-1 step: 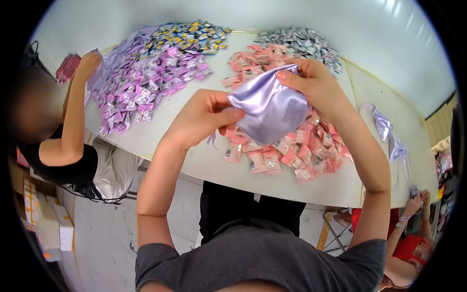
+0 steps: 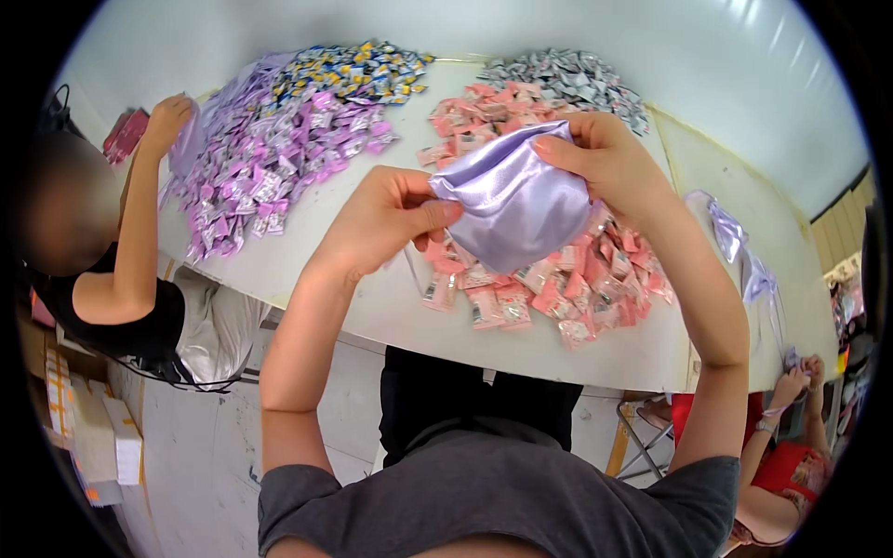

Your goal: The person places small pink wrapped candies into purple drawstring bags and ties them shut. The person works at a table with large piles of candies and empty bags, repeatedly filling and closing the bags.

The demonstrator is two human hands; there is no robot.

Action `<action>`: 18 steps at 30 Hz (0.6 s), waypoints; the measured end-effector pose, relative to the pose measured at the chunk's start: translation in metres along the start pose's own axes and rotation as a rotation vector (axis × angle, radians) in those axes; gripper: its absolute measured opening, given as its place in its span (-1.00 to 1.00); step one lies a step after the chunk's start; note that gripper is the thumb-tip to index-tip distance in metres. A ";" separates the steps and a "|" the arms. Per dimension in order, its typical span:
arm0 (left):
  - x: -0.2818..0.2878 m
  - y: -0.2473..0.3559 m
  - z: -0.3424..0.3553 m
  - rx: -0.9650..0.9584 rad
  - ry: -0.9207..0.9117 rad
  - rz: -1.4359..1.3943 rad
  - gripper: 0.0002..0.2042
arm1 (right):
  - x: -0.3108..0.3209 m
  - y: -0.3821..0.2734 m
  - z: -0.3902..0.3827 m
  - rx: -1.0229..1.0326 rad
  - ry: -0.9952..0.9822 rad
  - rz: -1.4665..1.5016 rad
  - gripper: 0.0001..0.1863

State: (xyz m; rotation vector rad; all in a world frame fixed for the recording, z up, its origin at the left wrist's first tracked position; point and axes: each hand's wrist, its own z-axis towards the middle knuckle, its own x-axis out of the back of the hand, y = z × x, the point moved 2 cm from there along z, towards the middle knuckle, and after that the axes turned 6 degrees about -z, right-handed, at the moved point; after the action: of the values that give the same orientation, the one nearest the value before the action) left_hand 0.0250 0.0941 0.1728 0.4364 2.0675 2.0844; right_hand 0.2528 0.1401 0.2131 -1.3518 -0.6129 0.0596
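Between my two hands hangs a shiny lilac satin pouch (image 2: 521, 209), its upper edge slightly parted. My left hand (image 2: 395, 214) pinches the pouch's left top corner between thumb and fingers. On the other side, my right hand (image 2: 605, 158) grips the top right edge, thumb in front. Whether anything is inside the pouch cannot be seen. Beneath it lies a heap of small pink wrapped packets (image 2: 595, 288), partly covered by the pouch and my hands. More pink packets (image 2: 493, 102) spread out behind it.
Purple packets (image 2: 270, 172), blue-and-yellow packets (image 2: 358, 70) and lilac pouches (image 2: 228, 102) are piled at the left of the white table (image 2: 372, 307). Grey packets (image 2: 572, 79) lie at the back. A person (image 2: 130, 270) sits left; another person's hands (image 2: 795, 377) hold lilac fabric at right.
The pouch's top edge has parted a little more, showing a fold along its mouth. Both my hands keep their grip in nearly the same place.
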 end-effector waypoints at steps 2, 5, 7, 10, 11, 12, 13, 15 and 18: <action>-0.005 0.004 0.009 -0.009 0.020 0.007 -0.87 | 0.031 0.001 -0.014 -0.078 -0.095 -0.148 -0.81; -0.018 0.014 0.023 -0.006 0.005 0.051 -0.92 | 0.060 0.017 -0.036 -0.021 0.040 -0.407 -0.77; -0.028 0.023 0.028 -0.008 -0.042 0.093 -0.91 | 0.074 0.023 -0.047 -0.036 0.093 -0.461 -0.75; -0.040 0.025 0.041 -0.048 -0.030 0.009 -0.90 | 0.087 0.026 -0.061 0.057 0.090 -0.197 -0.79; -0.040 0.026 0.043 -0.024 -0.038 -0.043 -0.87 | 0.098 0.029 -0.066 0.019 0.085 -0.045 -0.81; -0.036 0.024 0.045 -0.064 0.037 -0.041 -0.87 | 0.118 0.035 -0.074 -0.023 0.093 0.105 -0.81; -0.032 0.019 0.050 -0.108 0.100 -0.046 -0.86 | 0.136 0.038 -0.082 -0.067 0.112 0.249 -0.80; -0.022 0.015 0.058 -0.140 0.162 -0.059 -0.84 | 0.152 0.060 -0.093 -0.070 0.243 0.478 -0.78; -0.021 0.009 0.071 -0.166 0.177 -0.157 -0.85 | 0.153 0.081 -0.103 -0.025 0.372 0.664 -0.72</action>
State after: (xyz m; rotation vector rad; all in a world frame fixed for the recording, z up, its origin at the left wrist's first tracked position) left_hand 0.0682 0.1540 0.1793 0.0647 1.9253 2.2457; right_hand 0.4518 0.1259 0.1874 -1.4943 0.1629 0.3290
